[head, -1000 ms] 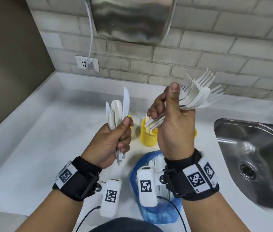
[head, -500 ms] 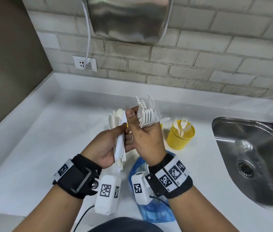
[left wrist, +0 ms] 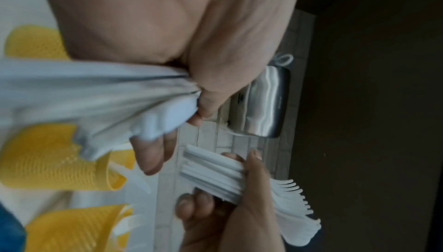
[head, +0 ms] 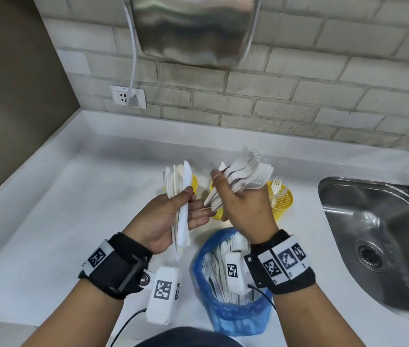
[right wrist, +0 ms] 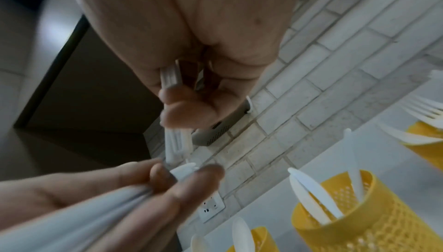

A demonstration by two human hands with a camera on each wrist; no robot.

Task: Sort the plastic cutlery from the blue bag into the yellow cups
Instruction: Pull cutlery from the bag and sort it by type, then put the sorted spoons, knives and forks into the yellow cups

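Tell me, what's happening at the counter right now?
Left hand grips knives and spoons. Right hand grips forks. Blue bag not empty. Nothing blocking.

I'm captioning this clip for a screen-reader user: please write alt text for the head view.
Over a white counter, the left hand grips a mixed cutlery bundle and the right hand grips a fan of forks. Yellow cups stand behind, a blue bag in front, a sink at right.

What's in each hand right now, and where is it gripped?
The left hand grips a mixed bundle of knives and spoons around the handles. The right hand grips a bundle of forks around the handles, tines fanned upward.
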